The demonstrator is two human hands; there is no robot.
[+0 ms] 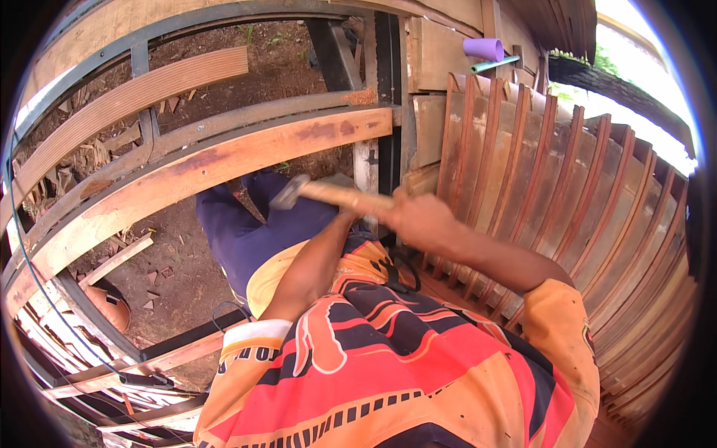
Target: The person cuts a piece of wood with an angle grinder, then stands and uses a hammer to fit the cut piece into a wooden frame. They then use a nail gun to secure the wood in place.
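My right hand is closed round the wooden handle of a hammer. The hammer lies roughly level across the view, its grey metal head pointing left above my dark blue trousers. From below, my left forearm reaches up to the handle. Only the edge of my left hand shows just under it; its fingers are hidden behind the handle, so what they hold cannot be seen. Just beyond the hammer runs a long, smooth wooden plank with dark stains, set along a metal frame.
A tall stack of boards with thin strips between them stands close on my right. Behind it are a purple cylinder and a green tube. A blue cord hangs over the frame at left. Wood scraps litter the dirt floor.
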